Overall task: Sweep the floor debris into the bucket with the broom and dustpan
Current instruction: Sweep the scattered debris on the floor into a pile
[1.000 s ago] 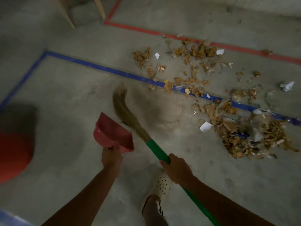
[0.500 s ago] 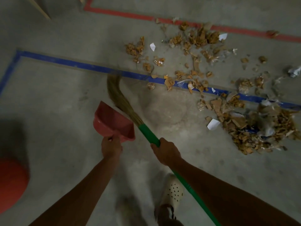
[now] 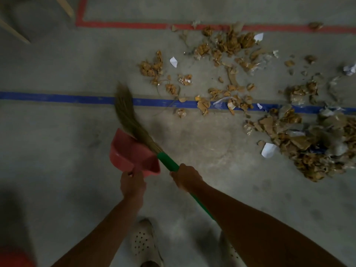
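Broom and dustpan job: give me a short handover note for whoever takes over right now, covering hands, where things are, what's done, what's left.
Left hand grips the dustpan by its handle; no debris shows in it.
Right hand grips the broom by its green handle; bristles reach over the blue tape.
Debris pile at right; loose bits between blue tape and red tape.
Bucket: probably the red edge at bottom left.
Done: nothing collected that shows.
Left: sweep everything up, tip into bucket.
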`<state>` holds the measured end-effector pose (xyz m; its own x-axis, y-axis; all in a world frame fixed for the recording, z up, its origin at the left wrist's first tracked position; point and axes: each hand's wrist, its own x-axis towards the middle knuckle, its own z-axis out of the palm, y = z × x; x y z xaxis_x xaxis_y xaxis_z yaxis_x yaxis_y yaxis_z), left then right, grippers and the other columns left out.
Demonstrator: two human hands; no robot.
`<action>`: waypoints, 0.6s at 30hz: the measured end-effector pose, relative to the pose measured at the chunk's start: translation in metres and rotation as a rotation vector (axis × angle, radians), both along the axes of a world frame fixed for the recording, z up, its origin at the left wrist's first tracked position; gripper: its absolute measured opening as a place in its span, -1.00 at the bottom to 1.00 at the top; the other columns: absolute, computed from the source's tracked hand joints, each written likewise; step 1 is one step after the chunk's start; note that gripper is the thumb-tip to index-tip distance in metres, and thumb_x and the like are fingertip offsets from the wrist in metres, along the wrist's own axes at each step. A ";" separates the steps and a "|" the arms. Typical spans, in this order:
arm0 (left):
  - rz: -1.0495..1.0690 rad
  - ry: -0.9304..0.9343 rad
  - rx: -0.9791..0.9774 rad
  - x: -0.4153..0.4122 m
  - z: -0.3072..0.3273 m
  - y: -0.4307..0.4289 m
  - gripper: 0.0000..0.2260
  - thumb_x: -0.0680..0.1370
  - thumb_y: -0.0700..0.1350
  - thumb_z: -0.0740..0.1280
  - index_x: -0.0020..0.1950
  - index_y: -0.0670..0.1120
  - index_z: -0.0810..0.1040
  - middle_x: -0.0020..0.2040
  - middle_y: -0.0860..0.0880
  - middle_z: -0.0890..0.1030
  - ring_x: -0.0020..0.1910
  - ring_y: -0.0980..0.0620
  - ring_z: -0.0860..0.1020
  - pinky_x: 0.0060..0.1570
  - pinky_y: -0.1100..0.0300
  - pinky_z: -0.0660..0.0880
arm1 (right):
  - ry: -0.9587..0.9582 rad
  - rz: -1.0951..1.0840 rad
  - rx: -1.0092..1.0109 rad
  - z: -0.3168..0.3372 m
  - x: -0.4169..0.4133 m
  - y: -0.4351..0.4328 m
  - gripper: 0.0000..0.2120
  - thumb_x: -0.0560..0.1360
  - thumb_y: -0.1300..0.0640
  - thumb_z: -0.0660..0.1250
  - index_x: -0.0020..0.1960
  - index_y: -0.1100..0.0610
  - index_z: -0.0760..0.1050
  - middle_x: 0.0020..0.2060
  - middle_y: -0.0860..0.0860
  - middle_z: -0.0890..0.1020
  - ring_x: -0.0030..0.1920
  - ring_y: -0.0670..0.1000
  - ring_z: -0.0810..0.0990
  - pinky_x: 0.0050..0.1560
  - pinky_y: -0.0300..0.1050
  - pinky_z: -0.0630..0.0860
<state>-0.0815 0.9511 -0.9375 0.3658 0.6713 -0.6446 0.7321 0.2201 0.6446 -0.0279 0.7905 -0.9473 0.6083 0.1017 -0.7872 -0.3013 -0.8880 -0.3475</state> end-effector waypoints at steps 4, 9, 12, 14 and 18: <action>-0.029 0.012 0.007 0.010 -0.012 0.020 -0.71 0.58 -0.01 0.38 0.07 -0.24 0.54 -0.30 -0.15 0.56 -0.46 -0.06 0.44 -0.40 0.18 0.40 | 0.065 -0.208 0.010 -0.019 0.016 -0.005 -0.59 0.61 -0.14 0.24 0.19 0.21 0.44 -0.10 0.12 0.67 -0.28 0.04 0.66 -0.19 -0.08 0.67; -0.116 -0.016 0.025 0.030 -0.017 0.020 -0.72 0.56 0.05 0.41 -0.04 -0.17 0.53 -0.39 -0.08 0.52 -0.60 0.09 0.42 -0.47 0.20 0.38 | 0.109 -0.520 0.002 -0.035 0.013 -0.048 -0.62 0.61 -0.16 0.22 0.15 0.17 0.42 -0.19 0.07 0.62 -0.41 -0.01 0.57 -0.37 -0.12 0.60; -0.163 -0.054 0.012 0.042 -0.015 0.007 -0.72 0.58 0.05 0.38 -0.01 -0.18 0.52 -0.32 -0.09 0.55 -0.53 0.05 0.43 -0.50 0.22 0.38 | 0.131 -0.710 -0.012 -0.038 0.012 -0.080 -0.62 0.60 -0.16 0.21 0.11 0.17 0.44 -0.22 0.09 0.63 -0.40 0.03 0.59 -0.27 -0.03 0.64; -0.197 -0.058 -0.001 0.052 -0.012 -0.003 -0.68 0.58 0.05 0.39 0.00 -0.22 0.51 -0.30 -0.12 0.54 -0.51 0.01 0.43 -0.51 0.22 0.38 | 0.121 -0.803 -0.032 -0.035 0.015 -0.100 -0.60 0.61 -0.17 0.21 0.09 0.19 0.45 -0.22 0.11 0.64 -0.41 0.05 0.60 -0.31 -0.05 0.63; -0.266 -0.040 -0.025 0.066 -0.006 -0.025 -0.67 0.57 0.06 0.40 0.00 -0.22 0.51 -0.26 -0.14 0.54 -0.52 0.03 0.43 -0.54 0.24 0.38 | 0.093 -1.082 0.054 -0.023 0.021 -0.137 -0.63 0.61 -0.13 0.23 0.06 0.21 0.47 -0.31 0.10 0.58 -0.44 0.03 0.53 -0.35 -0.09 0.53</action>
